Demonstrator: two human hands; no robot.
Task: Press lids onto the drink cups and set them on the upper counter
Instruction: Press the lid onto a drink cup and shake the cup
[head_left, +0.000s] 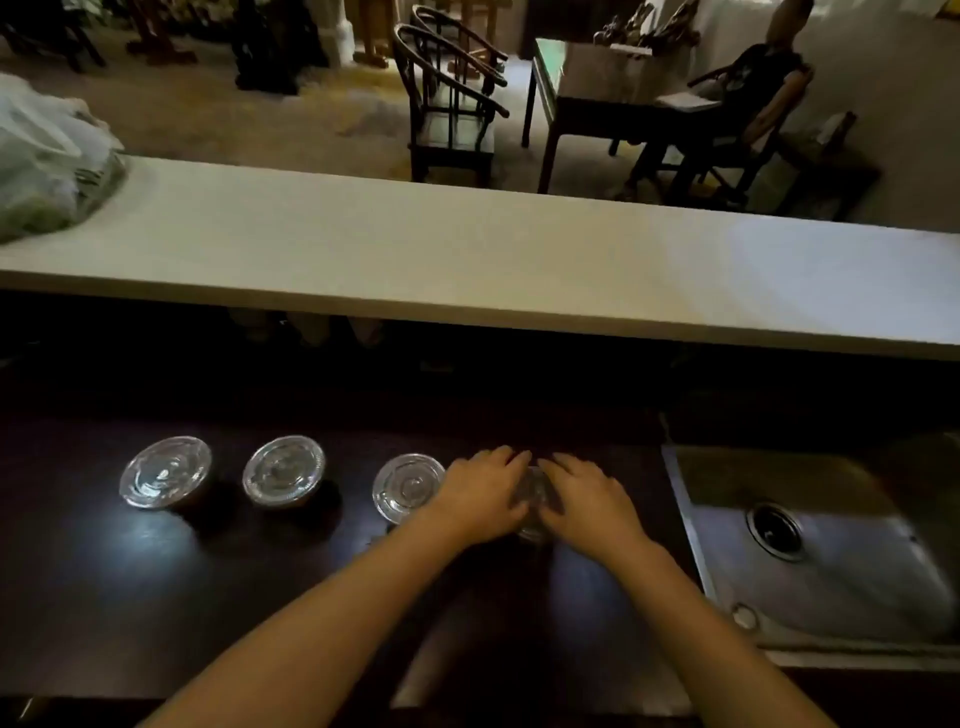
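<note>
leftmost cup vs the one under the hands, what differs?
The leftmost cup stands untouched, its clear lid fully visible; the rightmost cup is mostly covered by the left hand and right hand. The leftmost sits at the row's far end, the rightmost nearest the sink. Both stand on the dark lower counter.

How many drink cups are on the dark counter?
4: far-left cup, second cup, third cup beside the left hand, and a fourth cup mostly hidden under both hands.

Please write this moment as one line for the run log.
stage: lidding fourth cup | left hand, right hand: both on lid | three lidded cups at left | upper counter: no cups
</note>
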